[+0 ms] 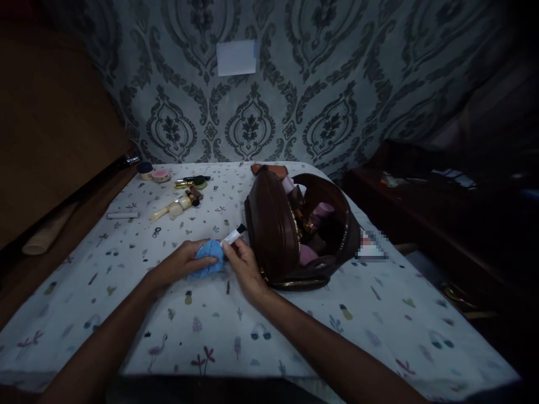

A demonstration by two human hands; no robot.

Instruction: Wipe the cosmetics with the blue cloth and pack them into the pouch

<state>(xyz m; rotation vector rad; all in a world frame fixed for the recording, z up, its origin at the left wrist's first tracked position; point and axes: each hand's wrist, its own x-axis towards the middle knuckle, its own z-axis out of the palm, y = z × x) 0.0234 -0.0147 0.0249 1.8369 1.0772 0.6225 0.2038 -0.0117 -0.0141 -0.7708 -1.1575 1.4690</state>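
Note:
In my left hand [191,259] is a bunched light-blue cloth [209,259], held between thumb and fingers. My right hand [246,269] pinches a small white tube [231,236] with a black cap, tilted up to the right. The cloth touches or nearly touches the tube's lower end. Just right of my right hand stands a dark brown bag [269,230], unzipped wide. Inside it are several items, among them a pink-capped container [323,210]; deeper contents are too dark to make out.
Cosmetics lie at the table's back left: a dark-lidded jar [145,170], a pink round compact [160,175], several small bottles [174,209] and a white stick [123,215]. An orange-brown item [272,170] sits behind the bag. Patterned wall [250,123] closes the back.

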